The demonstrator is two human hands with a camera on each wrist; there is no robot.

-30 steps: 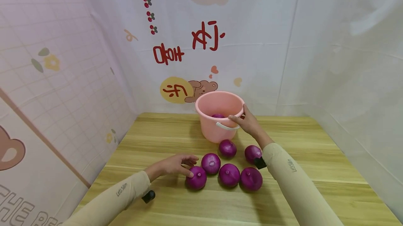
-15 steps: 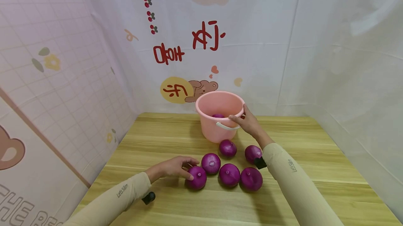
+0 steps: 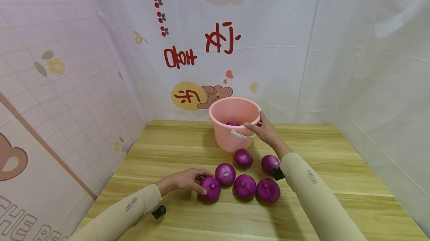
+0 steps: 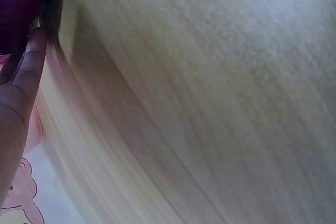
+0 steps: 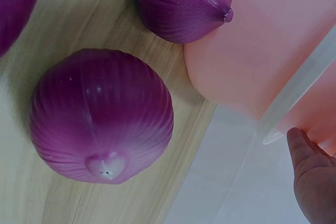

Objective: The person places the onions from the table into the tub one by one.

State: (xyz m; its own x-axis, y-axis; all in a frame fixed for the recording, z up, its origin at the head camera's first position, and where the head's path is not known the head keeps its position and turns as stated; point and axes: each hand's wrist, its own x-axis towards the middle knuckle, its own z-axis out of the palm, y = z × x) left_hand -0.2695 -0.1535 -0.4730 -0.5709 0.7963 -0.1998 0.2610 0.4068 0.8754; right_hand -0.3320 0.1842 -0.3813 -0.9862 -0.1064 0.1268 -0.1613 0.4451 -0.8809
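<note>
Left hand (image 3: 184, 179) sits slightly tighter on the purple onion (image 3: 212, 190) than a second ago: fingers half-curled round it, thumb at its 9 o'clock. Onion's at 7 o'clock from the pink bucket (image 3: 228, 138); right hand (image 3: 267, 131), unmoved, pinches bucket rim at 4.

Six onions (image 3: 245, 187) on table (image 3: 181, 220), bucket (image 3: 230, 140) behind — another onion (image 3: 233, 124) (at least) inside.

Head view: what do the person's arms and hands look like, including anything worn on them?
The left sleeve and right sleeve are pale cream and long, each with small dark lettering on the forearm. They end near the wrists, leaving the left hand and right hand ungloved. A small black device shows by each wrist. No cables are visible.
</note>
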